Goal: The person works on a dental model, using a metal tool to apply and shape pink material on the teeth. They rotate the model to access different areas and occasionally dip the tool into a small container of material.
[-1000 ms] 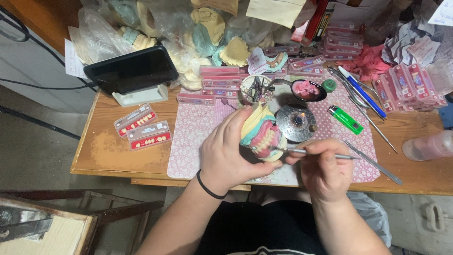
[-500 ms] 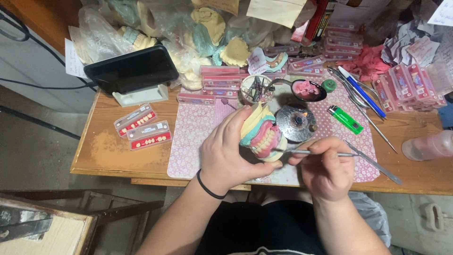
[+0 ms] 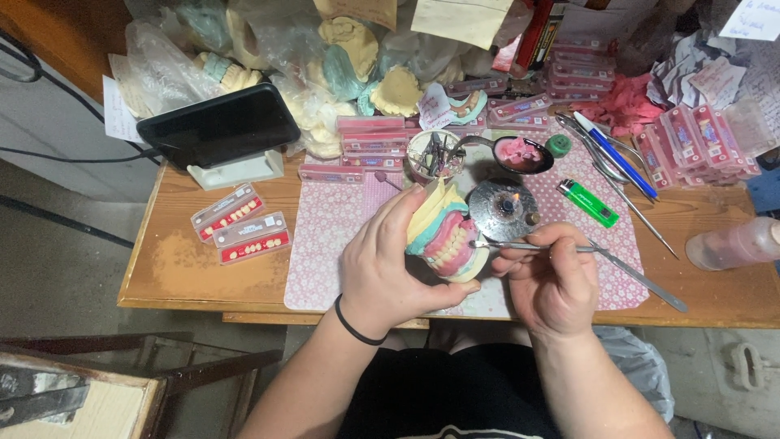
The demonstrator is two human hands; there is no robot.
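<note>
Cluttered along its far edge with plaster casts in plastic bags and stacks of pink tooth-card boxes, the wooden worktop (image 3: 187,268) carries a pink patterned mat (image 3: 333,236) at its middle. Above that mat the left hand (image 3: 386,264) is raised, palm turned toward the person's right, its fingers (image 3: 398,213) curled over the top and back of a dental model (image 3: 445,236) while the thumb presses under its lower front edge; a black band circles the wrist. The model, with layers of yellow and green plaster and pink wax holding a row of teeth, sits tilted in that grip, teeth facing right. The right hand (image 3: 552,280) is held just beside it, knuckles up, its thumb and fingers pinching a slim metal wax tool (image 3: 585,256) like a pen; the tool's tip meets the model's tooth row, and its long handle runs out to the right over the mat. Just behind the hands stands a small round metal burner (image 3: 502,207) with a tiny flame, and beyond it a spoon holding pink wax (image 3: 520,153) and a cup of instruments (image 3: 432,154). A green lighter (image 3: 587,202) lies to the right, a black tablet (image 3: 219,126) on a stand to the left, and two tooth cards (image 3: 240,225) near it.
</note>
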